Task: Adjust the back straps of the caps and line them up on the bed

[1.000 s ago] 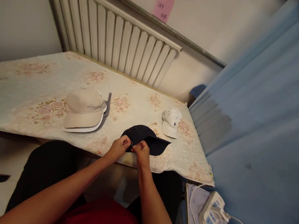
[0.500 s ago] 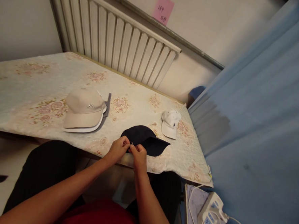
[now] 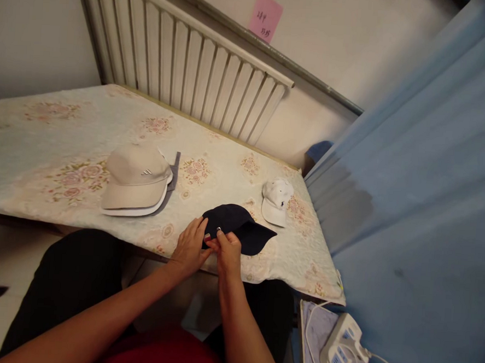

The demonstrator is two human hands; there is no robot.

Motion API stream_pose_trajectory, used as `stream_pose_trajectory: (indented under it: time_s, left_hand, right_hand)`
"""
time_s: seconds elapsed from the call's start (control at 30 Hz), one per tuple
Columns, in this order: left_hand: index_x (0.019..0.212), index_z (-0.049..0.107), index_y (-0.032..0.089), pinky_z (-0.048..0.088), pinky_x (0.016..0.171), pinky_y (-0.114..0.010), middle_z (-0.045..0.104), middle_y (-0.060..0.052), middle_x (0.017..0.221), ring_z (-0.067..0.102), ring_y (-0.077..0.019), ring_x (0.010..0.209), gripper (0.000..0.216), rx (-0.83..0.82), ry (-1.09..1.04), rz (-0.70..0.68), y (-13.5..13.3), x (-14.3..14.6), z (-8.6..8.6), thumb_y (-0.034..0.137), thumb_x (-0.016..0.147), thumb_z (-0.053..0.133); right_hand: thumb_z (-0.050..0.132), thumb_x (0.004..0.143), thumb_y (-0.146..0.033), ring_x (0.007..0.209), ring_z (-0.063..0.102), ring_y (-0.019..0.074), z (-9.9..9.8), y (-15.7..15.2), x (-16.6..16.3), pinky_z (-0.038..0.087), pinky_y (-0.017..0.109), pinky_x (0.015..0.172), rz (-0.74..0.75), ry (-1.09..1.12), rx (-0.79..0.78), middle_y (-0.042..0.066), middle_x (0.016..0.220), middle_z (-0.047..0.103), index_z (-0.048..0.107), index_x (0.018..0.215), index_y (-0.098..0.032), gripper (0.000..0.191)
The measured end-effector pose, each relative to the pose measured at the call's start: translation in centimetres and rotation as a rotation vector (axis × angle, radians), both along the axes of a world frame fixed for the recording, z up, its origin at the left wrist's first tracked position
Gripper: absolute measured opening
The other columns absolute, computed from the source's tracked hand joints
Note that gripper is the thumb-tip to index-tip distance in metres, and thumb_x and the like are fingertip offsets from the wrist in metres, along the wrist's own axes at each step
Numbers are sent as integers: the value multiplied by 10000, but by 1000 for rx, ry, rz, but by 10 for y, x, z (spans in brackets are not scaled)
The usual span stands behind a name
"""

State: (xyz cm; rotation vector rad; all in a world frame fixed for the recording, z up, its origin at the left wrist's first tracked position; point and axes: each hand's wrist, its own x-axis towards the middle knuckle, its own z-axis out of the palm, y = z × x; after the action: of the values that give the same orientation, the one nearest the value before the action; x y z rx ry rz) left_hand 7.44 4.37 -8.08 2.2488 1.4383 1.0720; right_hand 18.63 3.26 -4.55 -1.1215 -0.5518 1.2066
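The fingers of your right hand (image 3: 229, 251) are drawn narrow, thumb against fingertips, pinching the near edge of the dark cap (image 3: 228, 216) beside a small shiny piece (image 3: 219, 229); so fine a grip seems chosen because that piece is tiny. Your left hand (image 3: 189, 245) lies against the cap's left end, its fingers laid together over the cloth and its thumb towards the other hand, probably to steady the crown; whether they clamp the fabric, you cannot tell from here. A reddish bit between your hands is too small to make out.

The cap rests at the near edge of the flower-patterned cover (image 3: 223, 158), brim to the right, likely so that both forearms reach it easily and the surface bears its weight. Beyond the brim, a white cap (image 3: 276, 201) sits apart, upright on its own. Well to the left, a beige cap (image 3: 136, 169) tops a white brim (image 3: 131, 212) and a grey strap (image 3: 176, 166), nested presumably to save room and keep their shape.
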Motion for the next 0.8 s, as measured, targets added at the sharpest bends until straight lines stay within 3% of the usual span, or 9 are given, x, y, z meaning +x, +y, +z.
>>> stream_pose_trajectory:
  time_s: [0.27,0.43,0.63,0.8]
  left_hand:
    - [1426,270,100,360,1058,-511,376,-224,1451,342,-316,1360,652,8,-65,-9,12,2,-9,67,788,398]
    - [1406,312,122,384,1051,-498,455,-206,1401,438,-303,1300,590,-33,-155,-17,33,-4,-14,93,821,379]
    - [1358,392,54,432,1021,-433,516,-226,1345,542,-279,1207,533,-183,-216,-123,67,-13,1,128,830,383]
    - [1350,413,108,440,1008,-428,570,-177,1307,571,-254,1177,491,-229,-268,-151,89,-22,6,194,869,374]
  right_hand:
    - [778,649,-280,478,608,108,15,0,-4,550,241,528,-15,91,21,-45,528,603,513,641,-178,284]
    - [788,632,-257,517,646,140,24,12,-6,570,268,546,-46,118,12,-22,549,631,525,661,-173,278]
    - [780,634,-211,584,685,165,36,32,-7,578,282,576,-33,144,55,13,666,698,600,791,-139,249]
    - [788,619,-172,665,705,173,39,43,-14,587,299,653,-30,235,88,3,717,719,596,795,-161,261]
